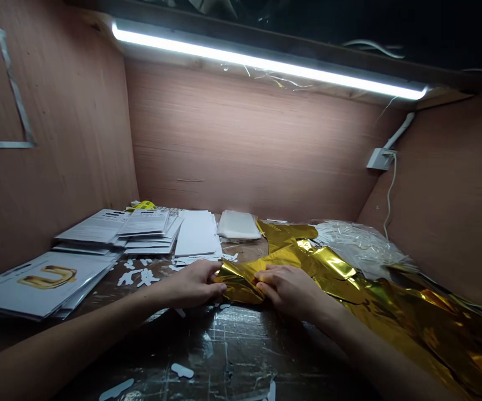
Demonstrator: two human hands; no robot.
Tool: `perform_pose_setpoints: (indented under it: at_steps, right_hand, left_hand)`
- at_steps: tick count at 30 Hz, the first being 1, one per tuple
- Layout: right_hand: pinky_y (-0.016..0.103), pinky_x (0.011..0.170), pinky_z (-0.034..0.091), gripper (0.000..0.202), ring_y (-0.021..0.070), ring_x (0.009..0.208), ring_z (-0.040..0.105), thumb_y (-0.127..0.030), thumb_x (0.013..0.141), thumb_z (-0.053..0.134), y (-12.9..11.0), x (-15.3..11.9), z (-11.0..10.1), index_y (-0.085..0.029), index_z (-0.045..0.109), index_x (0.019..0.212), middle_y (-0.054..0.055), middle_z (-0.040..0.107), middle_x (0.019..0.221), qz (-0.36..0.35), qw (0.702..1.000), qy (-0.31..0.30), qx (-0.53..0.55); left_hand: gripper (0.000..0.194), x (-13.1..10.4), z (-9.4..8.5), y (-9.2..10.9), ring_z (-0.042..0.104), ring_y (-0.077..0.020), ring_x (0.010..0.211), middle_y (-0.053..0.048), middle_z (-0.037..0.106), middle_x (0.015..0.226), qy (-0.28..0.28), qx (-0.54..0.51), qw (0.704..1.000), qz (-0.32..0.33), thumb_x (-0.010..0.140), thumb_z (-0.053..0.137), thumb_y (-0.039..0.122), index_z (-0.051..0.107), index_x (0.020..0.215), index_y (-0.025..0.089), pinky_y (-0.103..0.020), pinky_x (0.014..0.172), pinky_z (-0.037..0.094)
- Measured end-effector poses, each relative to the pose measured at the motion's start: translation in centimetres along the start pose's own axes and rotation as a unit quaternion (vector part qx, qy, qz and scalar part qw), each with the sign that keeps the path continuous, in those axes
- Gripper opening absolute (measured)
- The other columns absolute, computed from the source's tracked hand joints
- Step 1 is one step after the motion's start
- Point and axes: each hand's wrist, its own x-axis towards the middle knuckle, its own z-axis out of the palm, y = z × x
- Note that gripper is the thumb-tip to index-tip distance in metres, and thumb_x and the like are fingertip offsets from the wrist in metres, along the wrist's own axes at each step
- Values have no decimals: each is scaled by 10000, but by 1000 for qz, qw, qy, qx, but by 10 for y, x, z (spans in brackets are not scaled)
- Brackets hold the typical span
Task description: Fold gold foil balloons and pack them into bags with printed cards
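Observation:
A shiny gold foil piece [241, 280] is held between my two hands above the dark table. My left hand [199, 283] pinches its left end between thumb and fingers. On the foil's right part, my right hand [286, 289] is closed, thumb and fingers gripping it. More gold foil [391, 317] spreads over the table behind and to the right, partly under my right forearm. Whether the held piece is separate from the foil behind it is hard to tell.
Printed white cards [49, 284] lie stacked at the left. Blank white sheets [198, 234] and a clear-bag stack [239, 225] stand at the back. Thin clear plastic pieces [358, 248] heap at the back right. White paper scraps [141, 275] are scattered about.

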Motion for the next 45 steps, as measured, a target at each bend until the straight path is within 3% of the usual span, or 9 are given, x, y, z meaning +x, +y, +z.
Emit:
perform_pose_setpoints:
  at_steps: [4, 11, 19, 23, 29, 33, 35, 38, 45]
  right_hand:
    - [306, 766, 455, 340, 228, 897, 707, -407, 1017, 473, 1, -9, -5, -249, 770, 971, 67, 774, 942, 72, 994, -69, -39]
    - [318, 654, 435, 402, 284, 840, 718, -468, 969, 517, 4, -10, -12, -194, 803, 904, 139, 764, 913, 196, 969, -79, -125]
    - [331, 579, 426, 470, 273, 705, 701, -495, 999, 499, 9, -10, 5, -183, 777, 783, 153, 745, 793, 164, 980, -35, -103]
    - [325, 554, 412, 580, 258, 654, 677, -651, 960, 493, 9, -11, 9, -185, 744, 725, 139, 732, 730, 146, 984, -10, -99]
    - [325, 561, 410, 513, 252, 652, 675, -652, 899, 601, 13, -12, 1, -194, 730, 705, 115, 726, 708, 142, 987, -21, -72]
    - [357, 711, 497, 425, 248, 794, 712, -620, 886, 651, 10, -11, -6, -211, 763, 924, 87, 776, 896, 53, 994, 88, 22]
    - [372, 861, 498, 337, 243, 973, 713, -495, 887, 698, 5, -11, -6, -232, 745, 1093, 68, 778, 1077, -57, 987, 132, 68]
    - [368, 919, 458, 182, 212, 1005, 704, -271, 890, 675, -1, -10, 1, -261, 742, 1059, 23, 789, 1054, -171, 973, 141, 65]
    - [339, 794, 431, 206, 174, 782, 697, -233, 896, 649, -13, -7, 18, -210, 704, 1093, 24, 791, 895, -176, 967, 184, -8]
  left_hand:
    - [332, 0, -1, 4, 461, -136, 666, -4, 581, 790, -29, -36, 999, -17, 894, 601, 429, 660, 1041, 137, -226, 565, 343]
    - [696, -2, -2, 6, 471, -162, 689, -6, 545, 788, -16, -33, 998, -45, 909, 556, 495, 445, 1479, 111, -242, 606, 376]
    - [954, -1, -2, -6, 488, -156, 697, 19, 545, 794, -25, -42, 996, -74, 883, 601, 519, 162, 1628, 116, -253, 621, 404]
    - [905, 0, -3, -7, 466, -141, 658, 34, 526, 750, -34, -54, 997, -47, 868, 638, 490, 251, 1603, 130, -244, 593, 385]
    - [793, 0, -4, -1, 382, -119, 589, 62, 433, 668, -52, -63, 996, -31, 868, 648, 445, 372, 1536, 118, -228, 527, 298]
    - [772, -1, -4, -3, 405, -124, 607, 52, 461, 681, -20, -65, 997, -38, 866, 657, 465, 410, 1509, 118, -225, 536, 323]
    - [769, -1, -4, -4, 399, -124, 597, 47, 479, 684, -7, -79, 996, -44, 864, 658, 475, 415, 1500, 118, -224, 519, 307]
    - [744, 0, -4, -4, 380, -119, 581, 47, 481, 686, 2, -94, 994, -57, 854, 668, 487, 447, 1463, 119, -224, 503, 281]
    - [732, 1, -3, -5, 321, -107, 551, 69, 423, 639, 0, -109, 993, -47, 845, 678, 528, 472, 1419, 123, -220, 491, 247]
